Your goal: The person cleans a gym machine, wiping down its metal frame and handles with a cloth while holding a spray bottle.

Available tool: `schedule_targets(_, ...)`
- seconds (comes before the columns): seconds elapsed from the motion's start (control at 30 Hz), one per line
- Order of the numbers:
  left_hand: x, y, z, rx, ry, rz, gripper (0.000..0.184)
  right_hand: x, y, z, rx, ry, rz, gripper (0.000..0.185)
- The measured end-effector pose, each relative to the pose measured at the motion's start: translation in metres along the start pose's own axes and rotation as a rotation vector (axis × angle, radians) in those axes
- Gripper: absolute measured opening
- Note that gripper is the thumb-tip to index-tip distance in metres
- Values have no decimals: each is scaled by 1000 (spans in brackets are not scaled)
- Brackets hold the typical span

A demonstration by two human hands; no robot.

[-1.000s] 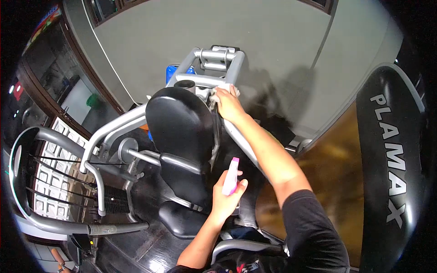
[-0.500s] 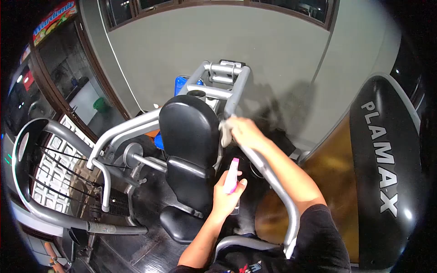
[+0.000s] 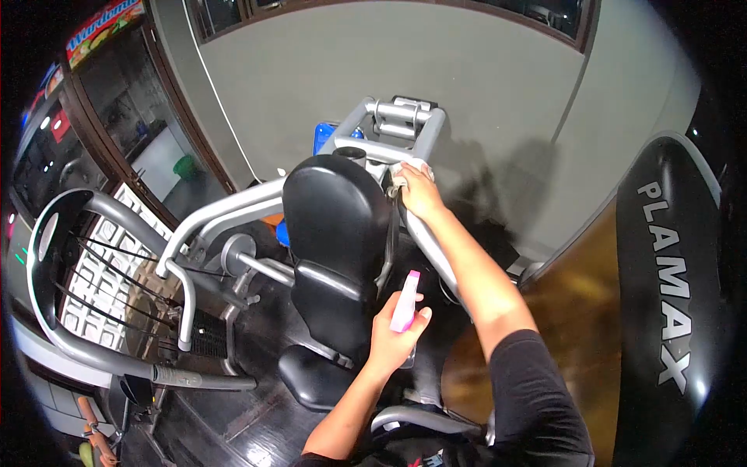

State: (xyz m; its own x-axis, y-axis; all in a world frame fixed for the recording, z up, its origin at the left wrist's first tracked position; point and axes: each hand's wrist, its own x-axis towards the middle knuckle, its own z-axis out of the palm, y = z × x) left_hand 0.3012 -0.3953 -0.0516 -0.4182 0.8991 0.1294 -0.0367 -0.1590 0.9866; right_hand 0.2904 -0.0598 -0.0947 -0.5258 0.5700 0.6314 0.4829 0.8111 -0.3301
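Observation:
My left hand [image 3: 391, 335] is wrapped round a spray bottle [image 3: 405, 310] with a white and pink trigger head, held in front of the seat. Only a bit of the bottle's body shows below the hand. Farther off, my right hand [image 3: 419, 191] presses a pale cloth [image 3: 413, 168] against the silver tube frame [image 3: 430, 241] of a gym machine, just right of its black backrest [image 3: 336, 214]. The fingers curl over the cloth and partly hide it. Below the backrest is the black seat pad [image 3: 317, 378].
A tall black and gold panel [image 3: 650, 296] lettered PLAMAX stands at the right. Curved silver bars [image 3: 226, 204] and a round-ended frame [image 3: 54, 311] reach out on the left. Behind the machine are a grey wall [image 3: 373, 58] and a blue object [image 3: 324, 137].
My right hand has slid the cloth up along the tube, away from me. My left hand keeps its hold on the spray bottle. The view has shifted slightly.

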Motion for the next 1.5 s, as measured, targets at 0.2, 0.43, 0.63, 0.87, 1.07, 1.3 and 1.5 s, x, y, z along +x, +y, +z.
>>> schedule_targets(0.2,3,-17,4,-18,-23,-15,26,-20,-59,-82,7,-285,-109,24)
schedule_targets(0.43,3,-14,8,22,-70,-91,27,44,13,-19,1,-32,315,28)
schedule_targets(0.63,7,-26,7,13,-49,-35,28,-2,-6,-15,158,-133,-24,30)
schedule_targets(0.87,9,-20,16,34,-49,74,26,-39,-48,-50,141,-233,-221,13)
schedule_targets(1.07,6,-22,8,-5,-24,42,26,-11,-41,-74,343,-134,-96,31)
schedule_targets(1.3,5,-19,9,-40,-12,51,26,34,-4,-19,142,86,279,42)
schedule_targets(1.5,3,-17,3,-12,-5,64,27,-16,-2,-21,199,-69,-158,31)
